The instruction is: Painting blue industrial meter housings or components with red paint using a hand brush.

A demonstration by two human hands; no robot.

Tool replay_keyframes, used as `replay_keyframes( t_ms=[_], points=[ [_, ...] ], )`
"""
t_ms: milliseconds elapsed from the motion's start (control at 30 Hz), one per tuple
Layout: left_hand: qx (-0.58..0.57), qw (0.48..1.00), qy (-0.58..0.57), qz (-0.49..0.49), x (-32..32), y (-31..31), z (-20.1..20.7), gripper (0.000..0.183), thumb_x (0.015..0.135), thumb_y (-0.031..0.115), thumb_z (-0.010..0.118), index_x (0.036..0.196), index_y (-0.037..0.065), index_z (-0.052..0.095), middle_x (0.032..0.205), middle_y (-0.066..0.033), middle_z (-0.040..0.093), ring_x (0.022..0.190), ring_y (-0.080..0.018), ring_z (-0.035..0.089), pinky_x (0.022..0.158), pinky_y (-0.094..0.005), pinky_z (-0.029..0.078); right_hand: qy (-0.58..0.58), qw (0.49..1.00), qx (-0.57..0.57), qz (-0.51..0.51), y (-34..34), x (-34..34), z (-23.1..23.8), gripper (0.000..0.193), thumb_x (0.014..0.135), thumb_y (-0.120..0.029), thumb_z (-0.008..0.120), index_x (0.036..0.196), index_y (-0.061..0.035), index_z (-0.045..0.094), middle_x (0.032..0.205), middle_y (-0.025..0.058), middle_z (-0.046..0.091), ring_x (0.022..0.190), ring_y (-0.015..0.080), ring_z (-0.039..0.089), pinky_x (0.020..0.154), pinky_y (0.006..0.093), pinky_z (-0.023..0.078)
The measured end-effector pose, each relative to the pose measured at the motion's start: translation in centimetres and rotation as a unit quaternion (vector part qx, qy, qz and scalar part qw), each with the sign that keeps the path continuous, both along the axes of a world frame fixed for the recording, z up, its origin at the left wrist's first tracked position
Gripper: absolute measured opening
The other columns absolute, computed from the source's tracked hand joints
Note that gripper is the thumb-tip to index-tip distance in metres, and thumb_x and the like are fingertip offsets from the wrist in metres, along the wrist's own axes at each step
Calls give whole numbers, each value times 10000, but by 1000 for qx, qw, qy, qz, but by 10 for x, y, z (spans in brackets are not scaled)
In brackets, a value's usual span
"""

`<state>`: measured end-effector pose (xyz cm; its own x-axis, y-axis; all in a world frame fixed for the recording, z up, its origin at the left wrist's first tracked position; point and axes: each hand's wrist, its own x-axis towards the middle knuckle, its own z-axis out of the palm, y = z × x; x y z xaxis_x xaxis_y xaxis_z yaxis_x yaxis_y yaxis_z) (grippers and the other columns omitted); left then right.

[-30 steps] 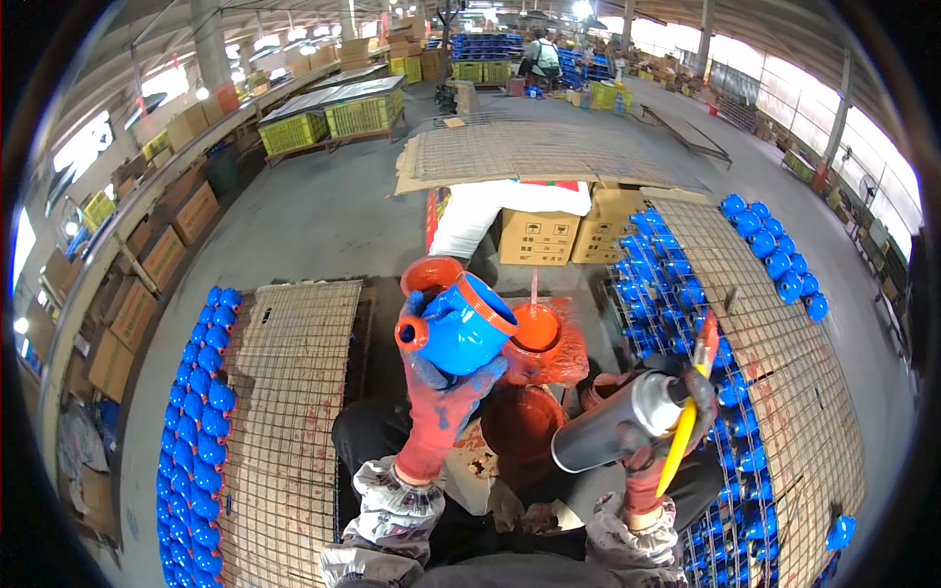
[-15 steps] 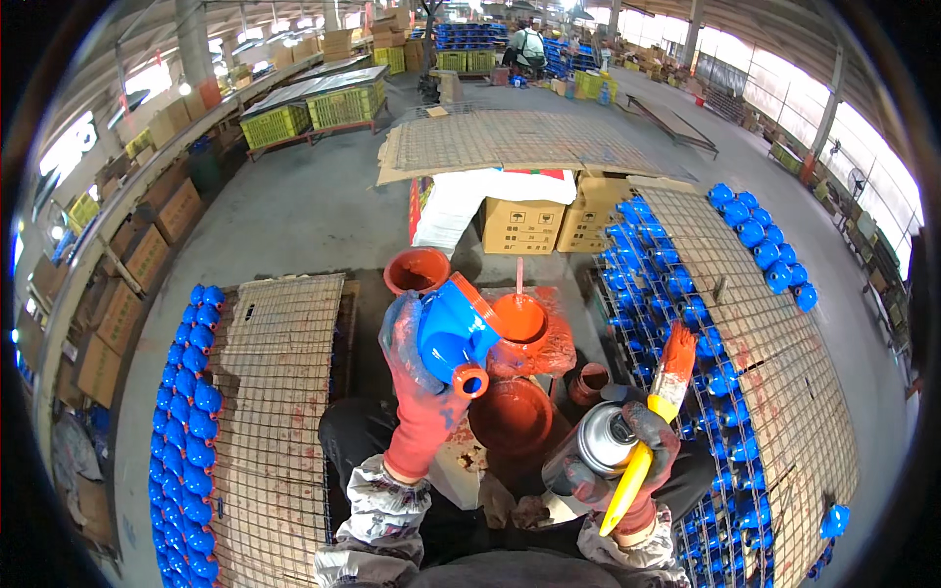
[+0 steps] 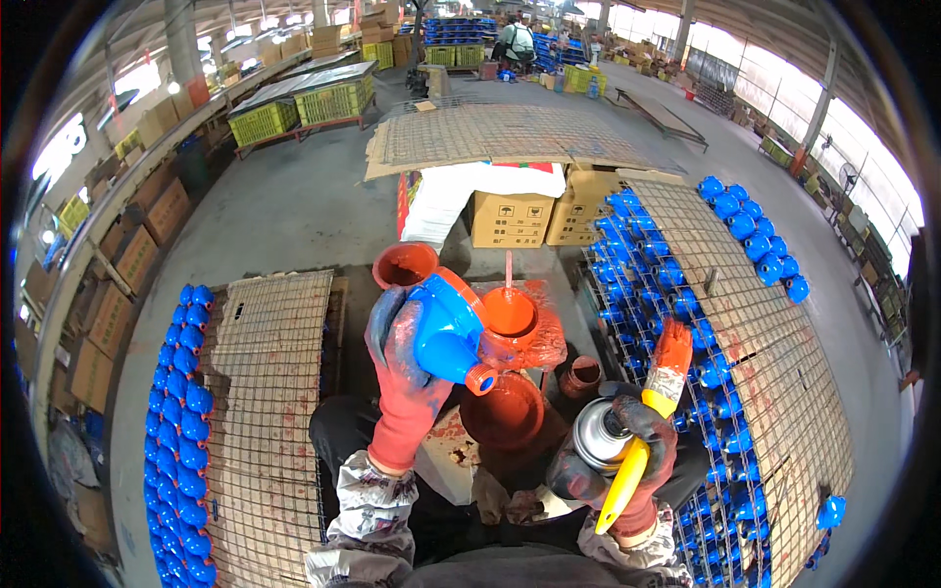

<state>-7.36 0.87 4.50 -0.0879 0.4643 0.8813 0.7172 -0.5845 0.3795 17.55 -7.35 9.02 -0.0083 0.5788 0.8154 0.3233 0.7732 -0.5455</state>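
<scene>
Nearest, above a patterned sleeve (image 3: 632,551), the right hand (image 3: 655,446), in a red glove with dark fingers, is wrapped around a silver-topped can (image 3: 598,436) and also grips a brush (image 3: 667,370), its yellow handle lying across the can and its red bristles up. The left hand (image 3: 394,338), gloved alike, grasps a blue housing (image 3: 446,323) from its left side. The housing is held in the air, tilted, its wide red-rimmed mouth to the right and its narrow red-rimmed neck down to the right (whether it touches anything besides the glove, I cannot tell).

Between the forearms sits a dark red basin (image 3: 502,412), with a small stained jar (image 3: 580,377) to its right. Beyond is a red-smeared stand (image 3: 547,343); near its left edge a pot (image 3: 504,343) of bright red paint holds an upright stick (image 3: 509,269). A brownish-red tub (image 3: 404,263) shows behind the left hand.

To the left, blue pieces (image 3: 176,431) line the left edge of a mesh rack (image 3: 265,392). To the right, others (image 3: 637,265) run along the left edge of a second rack (image 3: 774,363), with a cluster (image 3: 745,225) by its far right corner.

Farther off stand cartons (image 3: 510,218) partly under a white sack (image 3: 461,196), then a mesh-topped panel (image 3: 480,134), yellow-green crates (image 3: 338,101) and, well apart, another person (image 3: 517,41)
</scene>
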Motion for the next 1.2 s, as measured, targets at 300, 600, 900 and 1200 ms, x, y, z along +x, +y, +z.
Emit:
replay_keyframes(
  t_ms=[300, 600, 900, 1200],
  points=[
    [9, 1000, 19, 14, -8, 8, -9, 862, 703, 334, 870, 1399, 77, 432, 1432, -238, 361, 1266, -419, 433, 1041, -517, 393, -10, 999, -7, -35, -4, 6, -3, 612, 665, -316, 879, 1126, -54, 572, 1023, 143, 663, 940, 280, 655, 862, 412, 522],
    [16, 999, 38, 18, -16, 12, -17, 914, 704, 308, 874, 1443, 111, 373, 1438, -252, 358, 1253, -442, 443, 1031, -545, 397, -88, 988, -3, -127, -13, 15, -7, 621, 621, -266, 879, 1117, -57, 570, 1012, 120, 659, 903, 275, 648, 825, 383, 518],
    [29, 999, 43, -5, -19, 13, -25, 863, 710, 274, 864, 1425, 115, 408, 1441, -251, 374, 1276, -447, 440, 1047, -547, 398, -104, 987, -6, -124, -13, 16, -6, 643, 603, -259, 886, 1122, -50, 570, 1019, 122, 660, 901, 277, 649, 834, 393, 518],
    [39, 998, 54, -14, -17, 11, -26, 815, 735, 273, 840, 1421, 121, 428, 1449, -235, 368, 1293, -428, 425, 1068, -525, 380, -65, 992, -33, -102, -16, 17, -12, 644, 628, -275, 886, 1134, -30, 571, 1045, 129, 650, 919, 269, 638, 853, 399, 512]
  ],
)
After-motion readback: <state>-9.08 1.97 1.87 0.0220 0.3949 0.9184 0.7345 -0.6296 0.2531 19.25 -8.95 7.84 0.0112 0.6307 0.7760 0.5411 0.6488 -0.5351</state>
